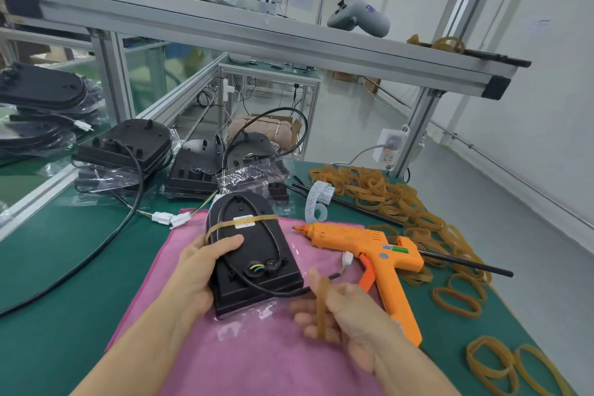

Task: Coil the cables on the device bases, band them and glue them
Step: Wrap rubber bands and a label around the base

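Hands meet over a pink cloth [250, 363] spread on the green bench [64, 267] at lower centre of the frame. The left hand [196, 270] grips the near left edge of a black plastic device base [257, 254], its thumb laid on top while the fingers curl underneath out of sight. A thin black cable [279, 247] runs in a loop around the base's top face, and one tan rubber band [241, 222] crosses the far end of the base over a small white label. The cable's loose end leaves the near right corner and ends in a white connector [347, 259] lying just beside the orange glue gun [369, 254].

The right hand [347, 315], blurred at the fingertips, holds a second tan rubber band [322, 309] pinched between thumb and fingers; how far the band wraps behind the fingers is hard to tell. Clear plastic film [244, 315] shows under the base's near edge.

At right, a heap of loose tan rubber bands [401, 199] covers the bench, partly cut off at the lower right corner. More black bases in clear bags [128, 151] stand at centre left, their cables tangled and partly hidden behind one another.
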`<state>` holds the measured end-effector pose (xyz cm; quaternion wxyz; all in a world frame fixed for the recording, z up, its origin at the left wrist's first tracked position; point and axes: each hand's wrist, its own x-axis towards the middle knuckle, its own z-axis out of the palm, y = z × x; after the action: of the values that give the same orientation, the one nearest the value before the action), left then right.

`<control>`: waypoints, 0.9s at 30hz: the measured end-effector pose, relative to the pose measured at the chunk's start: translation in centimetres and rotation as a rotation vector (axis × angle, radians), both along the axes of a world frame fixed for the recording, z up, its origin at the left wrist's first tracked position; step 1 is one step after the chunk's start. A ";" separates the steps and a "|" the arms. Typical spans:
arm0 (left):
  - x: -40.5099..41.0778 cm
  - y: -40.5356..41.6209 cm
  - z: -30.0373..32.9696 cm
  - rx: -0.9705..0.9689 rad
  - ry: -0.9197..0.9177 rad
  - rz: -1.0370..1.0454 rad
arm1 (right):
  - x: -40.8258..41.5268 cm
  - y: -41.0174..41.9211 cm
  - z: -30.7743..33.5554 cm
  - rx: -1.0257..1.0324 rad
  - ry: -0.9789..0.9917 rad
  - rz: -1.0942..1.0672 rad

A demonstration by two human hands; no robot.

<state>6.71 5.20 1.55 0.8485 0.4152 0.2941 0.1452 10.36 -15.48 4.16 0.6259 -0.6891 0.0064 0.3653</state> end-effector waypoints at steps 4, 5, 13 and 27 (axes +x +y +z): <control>0.0 0.2 0.7 0.013 -0.052 0.009 | 1.2 1.3 -0.4 0.055 -0.212 -0.217; -0.1 0.2 0.8 0.032 -0.062 0.001 | 1.6 1.5 -0.2 0.058 -0.271 -0.246; -0.5 -0.1 0.8 0.045 -0.127 -0.046 | 3.3 3.3 2.0 0.008 -0.760 -0.103; -1.1 0.5 1.9 0.066 -0.152 -0.215 | 5.0 4.7 1.5 -0.063 -0.452 0.303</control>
<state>5.60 5.69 3.47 0.8650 0.4597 0.1780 0.0942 15.35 -10.76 5.64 0.5278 -0.7654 -0.2251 0.2913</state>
